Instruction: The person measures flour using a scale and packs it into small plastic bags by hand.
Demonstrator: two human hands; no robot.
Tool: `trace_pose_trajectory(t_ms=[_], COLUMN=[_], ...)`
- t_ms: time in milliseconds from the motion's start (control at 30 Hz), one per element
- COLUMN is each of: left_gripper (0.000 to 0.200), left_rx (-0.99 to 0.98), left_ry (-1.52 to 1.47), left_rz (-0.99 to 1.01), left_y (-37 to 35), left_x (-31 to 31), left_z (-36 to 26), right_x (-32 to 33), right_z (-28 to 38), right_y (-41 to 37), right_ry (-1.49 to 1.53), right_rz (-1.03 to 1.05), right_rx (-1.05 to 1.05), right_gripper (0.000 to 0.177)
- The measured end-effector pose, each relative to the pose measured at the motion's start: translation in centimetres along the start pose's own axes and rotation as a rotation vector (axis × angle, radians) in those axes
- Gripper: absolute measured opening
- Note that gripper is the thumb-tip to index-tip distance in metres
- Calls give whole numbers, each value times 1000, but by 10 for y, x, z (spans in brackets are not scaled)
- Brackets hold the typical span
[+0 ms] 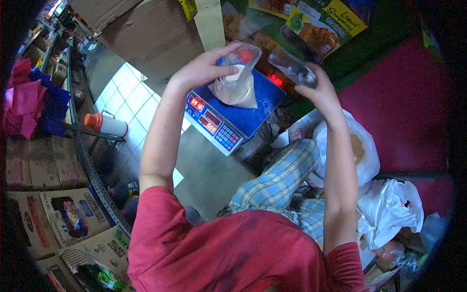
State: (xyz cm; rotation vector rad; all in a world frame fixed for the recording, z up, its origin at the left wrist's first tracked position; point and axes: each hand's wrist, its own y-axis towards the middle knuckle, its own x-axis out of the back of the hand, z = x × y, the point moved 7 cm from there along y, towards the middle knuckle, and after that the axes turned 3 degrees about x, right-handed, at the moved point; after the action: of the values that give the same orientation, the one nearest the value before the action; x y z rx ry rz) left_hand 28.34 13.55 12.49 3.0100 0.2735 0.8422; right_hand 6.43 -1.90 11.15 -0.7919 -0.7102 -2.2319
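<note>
A clear plastic bag (235, 91) of pale powder rests on the blue platform of a digital scale (258, 114). Its red display reads about 0.910, with 0.00 lower down. My left hand (214, 65) grips the upper part of this bag, fingers closed round the plastic. To the right of the scale, my right hand (318, 90) is closed on a clear plastic scoop (292, 68), which is tilted above the platform's right side. White specks of powder lie on the platform near its right corner.
A white sack (357, 148) stands open below my right forearm, beside a crumpled white bag (391, 209). Cardboard boxes (73, 216) fill the lower left. A white and orange jug (107, 125) is at left. Seasoning packaging (323, 29) hangs at top right.
</note>
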Motion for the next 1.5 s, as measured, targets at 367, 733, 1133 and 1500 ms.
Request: trace_pose_trajectory(t_ms=[367, 733, 1133, 1500], left_gripper=[49, 38, 35, 51], left_rx=[154, 345, 372, 297], left_ry=[138, 253, 323, -44], left_rz=[-77, -399, -500, -552], left_y=[-4, -9, -20, -24], left_x=[3, -4, -10, -10], left_z=[-8, 17, 13, 18], right_x=[115, 74, -3, 84], right_z=[-225, -354, -432, -387], right_y=[-240, -276, -211, -296], right_ry=[156, -747, -394, -167], right_rz=[-241, 200, 207, -105], right_rx=[-482, -863, -1078, -984], right_gripper=[72, 47, 51, 70])
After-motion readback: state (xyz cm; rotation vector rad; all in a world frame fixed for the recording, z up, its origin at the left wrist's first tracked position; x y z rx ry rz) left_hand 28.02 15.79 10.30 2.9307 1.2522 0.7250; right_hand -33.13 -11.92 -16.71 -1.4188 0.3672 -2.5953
